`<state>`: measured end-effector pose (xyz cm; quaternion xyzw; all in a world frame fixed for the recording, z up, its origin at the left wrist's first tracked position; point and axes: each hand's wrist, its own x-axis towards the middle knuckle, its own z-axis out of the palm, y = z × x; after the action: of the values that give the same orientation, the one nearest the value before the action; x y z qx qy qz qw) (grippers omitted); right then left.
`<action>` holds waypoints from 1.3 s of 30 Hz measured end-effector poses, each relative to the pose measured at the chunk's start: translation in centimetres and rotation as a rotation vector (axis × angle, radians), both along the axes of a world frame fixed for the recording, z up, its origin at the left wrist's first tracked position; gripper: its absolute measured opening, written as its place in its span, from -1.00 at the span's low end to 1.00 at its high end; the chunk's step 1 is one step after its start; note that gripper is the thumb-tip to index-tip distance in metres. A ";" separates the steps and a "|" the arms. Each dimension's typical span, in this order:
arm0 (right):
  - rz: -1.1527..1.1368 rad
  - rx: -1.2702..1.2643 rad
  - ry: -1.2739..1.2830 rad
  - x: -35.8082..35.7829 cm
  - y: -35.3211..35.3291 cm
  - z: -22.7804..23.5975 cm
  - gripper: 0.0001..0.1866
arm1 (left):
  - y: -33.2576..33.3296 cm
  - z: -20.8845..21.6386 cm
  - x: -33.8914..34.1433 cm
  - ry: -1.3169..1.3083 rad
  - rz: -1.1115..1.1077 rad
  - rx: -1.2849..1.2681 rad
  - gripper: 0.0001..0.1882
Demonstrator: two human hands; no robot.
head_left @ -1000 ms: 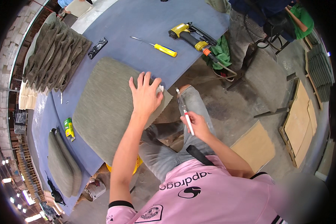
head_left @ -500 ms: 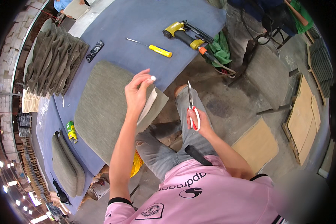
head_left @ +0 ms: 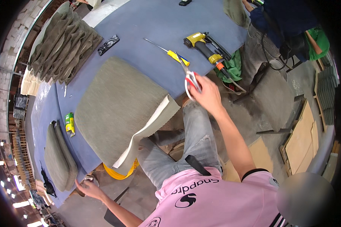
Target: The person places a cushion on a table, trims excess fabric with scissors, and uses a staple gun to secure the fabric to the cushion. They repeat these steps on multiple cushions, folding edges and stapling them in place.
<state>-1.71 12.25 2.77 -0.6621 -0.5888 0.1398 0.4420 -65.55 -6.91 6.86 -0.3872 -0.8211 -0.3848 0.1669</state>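
Observation:
Scissors [head_left: 188, 77] with red and white handles are gripped in my right hand [head_left: 207, 94]. Their blades point away from me, over the table's near edge, close to a screwdriver [head_left: 180, 59] with a yellow handle. My left hand [head_left: 89, 189] is low at the left, beside the table's edge, its fingers apart and nothing visible in it. Between the hands lies a grey-green fabric-covered seat cushion [head_left: 115, 104]. Along its near side hangs a loose fabric flap with a white strip [head_left: 144, 130], reaching past the table edge.
On the blue-grey table [head_left: 147, 22] lie a yellow and black staple gun [head_left: 205, 46], a dark phone-like object [head_left: 108, 45], a small green-yellow box [head_left: 69, 124] and two narrow cushions [head_left: 58, 159]. Stacked fabric covers [head_left: 62, 45] stand far left. A co-worker [head_left: 280, 28] is at the far right.
My left hand has swung from above the cushion down to the lower left, and the small white bit no longer shows in it. My right hand has moved forward with the scissors.

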 end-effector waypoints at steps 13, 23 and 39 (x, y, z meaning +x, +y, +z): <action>0.026 0.052 0.081 -9.7 0.6 -1.4 -0.79 | 15.4 -4.1 36.9 0.249 -1.209 -0.271 -0.48; -0.108 0.020 0.079 -11.2 0.2 -3.3 -0.82 | 15.8 -7.5 38.1 0.336 -1.012 -0.220 -0.43; -0.144 0.143 0.695 -7.6 -0.6 -5.7 -0.88 | 15.4 -1.8 36.2 -0.038 -1.101 -0.021 -0.79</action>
<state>-9.28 11.60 -2.89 -0.5823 -0.3637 0.2837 0.6695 -29.32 8.54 5.11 -0.7539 -0.5040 -0.4142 -0.0779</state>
